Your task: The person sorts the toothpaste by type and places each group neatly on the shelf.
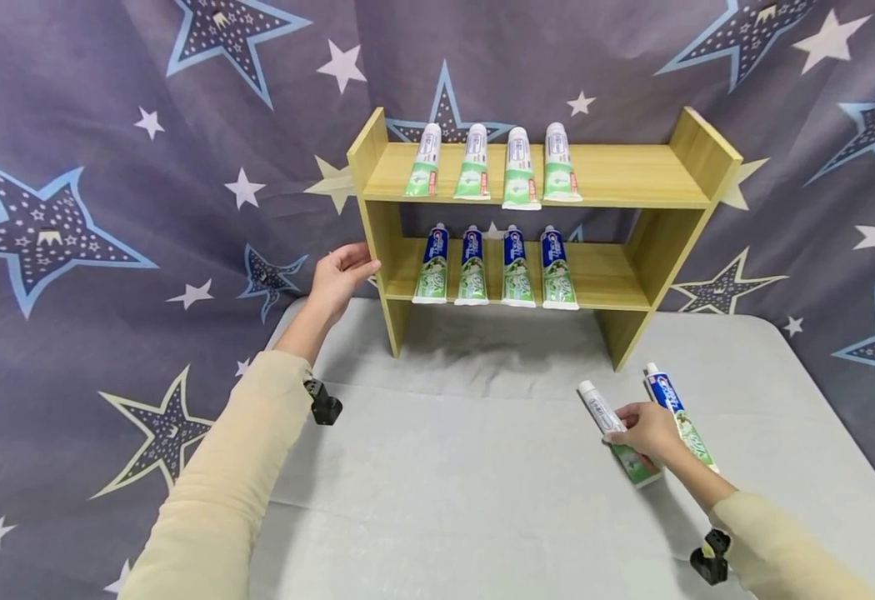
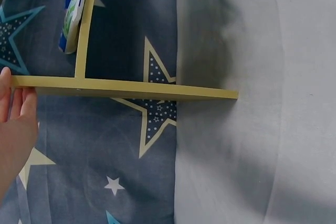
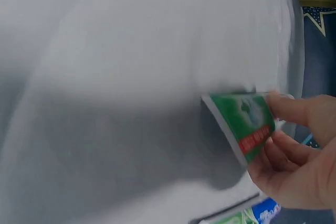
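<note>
My left hand (image 1: 338,279) holds the left side panel of a small wooden shelf (image 1: 379,225), with the thumb at its front edge. In the left wrist view the fingers (image 2: 26,103) lie against the panel's outer face. Over the right part of the table, my right hand (image 1: 649,429) pinches a white and green toothpaste tube (image 1: 598,407) between thumb and fingers. The tube's flat green end (image 3: 244,121) points out of the hand in the right wrist view. Close beside that hand lies a blue and green toothpaste tube (image 1: 666,393), partly hidden behind it.
Several white and green tubes (image 1: 473,162) lie in a row on the upper tier. Several blue and green tubes (image 1: 514,267) line the lower tier. The shelf stands at the back of a table with a grey cloth (image 1: 437,483), before a star-patterned curtain (image 1: 107,333).
</note>
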{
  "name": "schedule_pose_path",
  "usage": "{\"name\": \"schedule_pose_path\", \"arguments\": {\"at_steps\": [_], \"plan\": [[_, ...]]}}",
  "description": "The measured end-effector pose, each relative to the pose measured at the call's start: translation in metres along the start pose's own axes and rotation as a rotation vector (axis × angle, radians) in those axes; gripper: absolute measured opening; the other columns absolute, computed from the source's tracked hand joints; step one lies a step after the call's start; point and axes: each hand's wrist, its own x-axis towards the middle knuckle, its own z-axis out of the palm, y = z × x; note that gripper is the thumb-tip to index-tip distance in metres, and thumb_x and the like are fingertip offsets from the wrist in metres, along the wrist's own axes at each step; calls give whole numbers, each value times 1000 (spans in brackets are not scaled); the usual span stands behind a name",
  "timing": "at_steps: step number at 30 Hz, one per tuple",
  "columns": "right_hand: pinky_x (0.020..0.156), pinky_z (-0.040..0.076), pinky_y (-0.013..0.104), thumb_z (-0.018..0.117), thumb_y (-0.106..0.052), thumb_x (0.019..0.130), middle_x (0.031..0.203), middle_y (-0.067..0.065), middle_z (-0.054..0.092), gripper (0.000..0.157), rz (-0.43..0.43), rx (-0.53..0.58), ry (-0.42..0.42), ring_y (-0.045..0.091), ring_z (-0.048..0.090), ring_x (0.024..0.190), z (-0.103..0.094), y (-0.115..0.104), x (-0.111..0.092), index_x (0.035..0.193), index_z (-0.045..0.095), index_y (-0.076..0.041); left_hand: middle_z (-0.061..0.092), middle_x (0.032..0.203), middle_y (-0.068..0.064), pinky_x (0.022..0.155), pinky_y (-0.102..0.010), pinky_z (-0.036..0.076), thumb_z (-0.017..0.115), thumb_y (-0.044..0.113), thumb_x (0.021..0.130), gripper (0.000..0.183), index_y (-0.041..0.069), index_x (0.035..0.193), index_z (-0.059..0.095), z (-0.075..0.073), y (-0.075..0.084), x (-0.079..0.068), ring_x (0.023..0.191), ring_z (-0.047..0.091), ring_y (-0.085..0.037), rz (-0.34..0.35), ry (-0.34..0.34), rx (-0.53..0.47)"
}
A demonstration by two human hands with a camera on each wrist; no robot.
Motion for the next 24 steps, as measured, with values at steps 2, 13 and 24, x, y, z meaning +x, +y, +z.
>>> {"name": "schedule_pose_path", "arguments": {"at_steps": [2,13,24], "plan": [[54,45,25,84,-15,68,79,17,71,38,1,-9,-13,12,58,64,2,-1,-1,95,69,8,62,118,-4,100,-19,51,64,2,90,43,-3,131,52,0,-1,0,104,59,-4,4,0,-2],[55,45,25,78,-17,73,80,15,69,36,117,47,-77,13,56,65,-3,-10,-4,97,68,7,64,106,6,93,-14,53,65,3,89,43,-3,130,53,-2,-4,1,101,60,-2,3,-7,-5],[63,57,24,74,-14,79,88,9,69,44,226,349,-304,9,61,72,-26,-35,-5,112,60,13,62,114,-1,93,-15,53,64,2,90,44,-4,131,51,-2,-2,1,100,59,-2,14,-12,6]]}}
